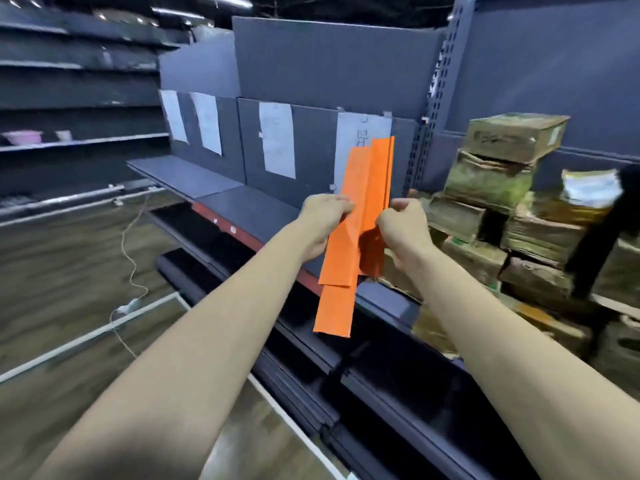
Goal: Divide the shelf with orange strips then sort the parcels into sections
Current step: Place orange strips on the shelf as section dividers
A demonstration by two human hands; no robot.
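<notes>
I hold a bunch of orange strips [360,216] upright in front of the dark grey shelf [221,188]. My left hand [320,221] pinches their left edge with thumb and fingers. My right hand [403,225] grips them from the right side, fingers curled. The strips overlap, and the longest hangs down below the shelf's front edge. White paper sheets [277,140] are stuck on the shelf's back panel. Stacked cardboard parcels [502,188] stand to the right of the shelf.
Lower dark shelves [346,368] jut out beneath my arms. A white cable [130,258] trails over the wooden floor at left. More shelving [76,98] lines the far left wall. A person in dark clothes [613,230] stands at the right edge.
</notes>
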